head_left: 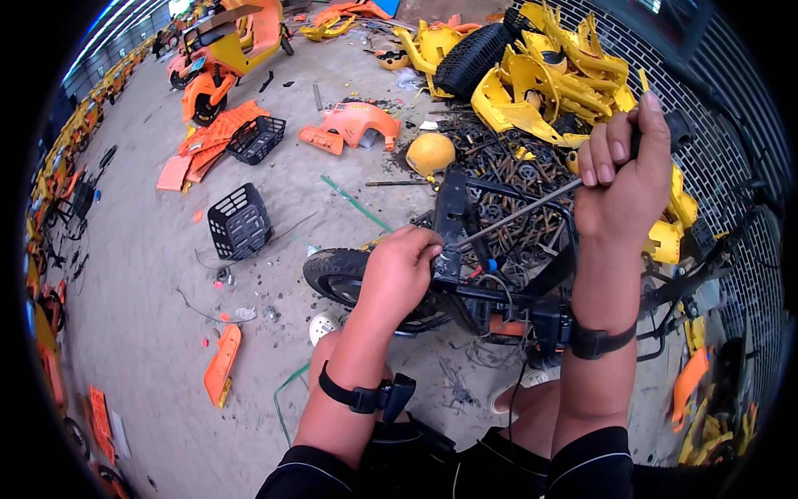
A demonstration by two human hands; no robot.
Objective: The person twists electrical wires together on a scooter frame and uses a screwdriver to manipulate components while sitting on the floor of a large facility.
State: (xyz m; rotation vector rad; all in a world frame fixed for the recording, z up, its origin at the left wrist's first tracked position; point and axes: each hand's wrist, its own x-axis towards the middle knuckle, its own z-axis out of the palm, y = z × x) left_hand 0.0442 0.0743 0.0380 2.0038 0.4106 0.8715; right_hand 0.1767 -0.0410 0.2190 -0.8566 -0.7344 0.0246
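Observation:
My right hand (623,170) is raised on the right, its fingers wrapped round the dark handle of a long screwdriver (524,206). The steel shaft slants down and left to a black bracket (450,218) on the stripped frame (499,291) of an electric scooter. Beside the shaft's tip, my left hand (401,264) has its fingers closed together against the bracket's edge. Whatever those fingers pinch is hidden. Below the left hand is the scooter's black-tyred wheel (337,274). Bare wires and a blue-capped part show inside the frame.
Behind the frame lies a heap of dark metal parts (499,162), with a yellow helmet (431,154) beside it and yellow body panels (557,75) beyond. Black baskets (239,221) and orange panels (223,366) lie leftward. An orange-yellow scooter (229,58) stands farther off.

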